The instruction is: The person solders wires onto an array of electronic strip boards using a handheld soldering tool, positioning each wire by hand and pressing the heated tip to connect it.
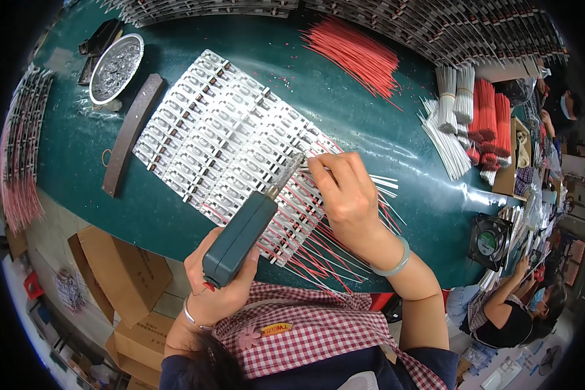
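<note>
Checked apron (305, 335) lies nearest, below both hands. Left hand (221, 286) wraps closed fingers around a green soldering iron (240, 237), tip at a panel of small circuit boards (227, 140) on the green counter (370, 130). Right hand (348, 192) pinches a thin white wire (387, 181) there. Wires look light, limp; best held near the bare end.

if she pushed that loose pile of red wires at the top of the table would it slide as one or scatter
The loose red wires would probably scatter: they lie fanned out and unbound, unlike the tied bundles to the right. They look thin and light, so likely to flex rather than push stiffly. A few strays already lie apart on the green tabletop.
</note>
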Demonstrator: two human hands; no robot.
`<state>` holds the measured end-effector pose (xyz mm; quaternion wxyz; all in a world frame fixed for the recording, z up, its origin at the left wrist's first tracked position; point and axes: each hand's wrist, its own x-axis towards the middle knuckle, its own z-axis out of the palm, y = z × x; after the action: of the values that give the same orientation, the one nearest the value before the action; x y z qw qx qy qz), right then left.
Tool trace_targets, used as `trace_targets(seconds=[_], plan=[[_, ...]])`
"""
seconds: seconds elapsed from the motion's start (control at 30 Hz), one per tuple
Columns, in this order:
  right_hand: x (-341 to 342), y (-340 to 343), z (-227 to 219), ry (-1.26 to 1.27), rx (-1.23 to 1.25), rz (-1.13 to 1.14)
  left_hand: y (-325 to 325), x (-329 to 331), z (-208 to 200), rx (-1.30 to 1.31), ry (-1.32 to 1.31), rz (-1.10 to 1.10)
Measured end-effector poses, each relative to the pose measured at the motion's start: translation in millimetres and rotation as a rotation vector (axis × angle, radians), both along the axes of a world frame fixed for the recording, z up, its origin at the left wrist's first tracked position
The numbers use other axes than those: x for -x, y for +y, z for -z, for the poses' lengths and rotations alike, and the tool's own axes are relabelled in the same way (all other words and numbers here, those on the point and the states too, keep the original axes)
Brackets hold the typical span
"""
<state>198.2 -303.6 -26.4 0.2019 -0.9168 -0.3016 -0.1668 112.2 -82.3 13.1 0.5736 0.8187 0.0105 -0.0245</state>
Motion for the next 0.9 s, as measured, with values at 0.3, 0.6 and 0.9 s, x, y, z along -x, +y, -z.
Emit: trace_targets(seconds=[0.3,0.6,0.9], plan=[[-0.9,1.3,1.1,-0.004,0.010,0.004,2.9,5.1,1.6,-0.015,0.025,-0.020],[1.7,4.2,-4.9,0.055,-0.008,0.042,4.2,4.4,-1.5,-0.023,0.049,0.007],[0.2,4.8,-6.2,0.063,0.000,0.041,-4.4,-7.1,4.8,0.023,-0.007,0.031]])
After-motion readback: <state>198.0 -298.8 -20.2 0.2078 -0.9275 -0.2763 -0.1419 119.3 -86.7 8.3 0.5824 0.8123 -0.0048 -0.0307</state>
